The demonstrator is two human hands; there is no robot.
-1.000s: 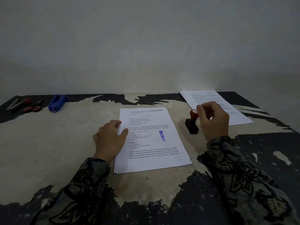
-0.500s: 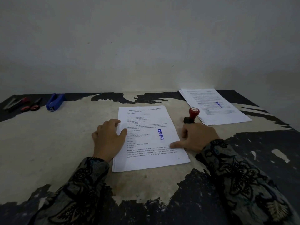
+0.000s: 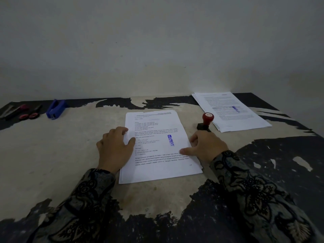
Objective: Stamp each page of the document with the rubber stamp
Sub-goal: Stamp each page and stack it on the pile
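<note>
A stack of printed pages [image 3: 157, 165] lies in the middle of the table; its top page bears a blue "APPROVED" mark [image 3: 171, 140]. My left hand [image 3: 114, 148] rests flat on the stack's left edge. My right hand [image 3: 205, 148] lies at the right edge, thumb on the top page, fingers at the page's side. Whether it pinches the sheet I cannot tell. The rubber stamp [image 3: 205, 122], red knob on a black base, stands upright just beyond my right hand, untouched.
A second pile of stamped pages [image 3: 231, 113] sits at the back right of the worn table [image 3: 52, 155]. A blue stapler [image 3: 55, 109] and red-handled scissors [image 3: 22, 112] lie at the back left. A wall rises behind the table.
My right hand let go of the stamp, left it standing, and came down to the right edge of the top page. My left hand stayed on the stack.
</note>
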